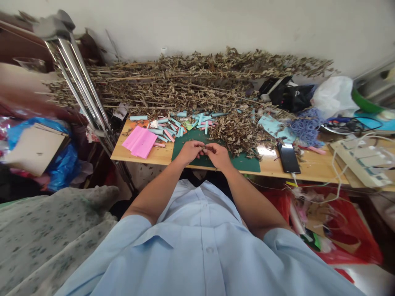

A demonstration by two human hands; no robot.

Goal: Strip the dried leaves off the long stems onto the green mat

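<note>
Over the green mat (pixel 247 163), my left hand (pixel 191 152) and my right hand (pixel 217 155) meet fingertip to fingertip. Both are closed in a pinch on a small brownish bit that looks like dried leaf (pixel 202 151), mostly covered by the fingers. Just right of my right hand lies a heap of dry crumbled leaves (pixel 236 133). Several small rolled paper tubes (pixel 166 129), blue and pink, are scattered behind and left of my left hand. A stack of pink paper sheets (pixel 140 141) rests at the left of the table.
Long dried leafy stalks (pixel 173 88) lie along the wall. A charging phone (pixel 289 158), blue paper (pixel 276 127), a bundle of purple cord (pixel 305 126) and a power strip (pixel 361 160) are at the right. A metal stand (pixel 82 78) rises at the table's left end.
</note>
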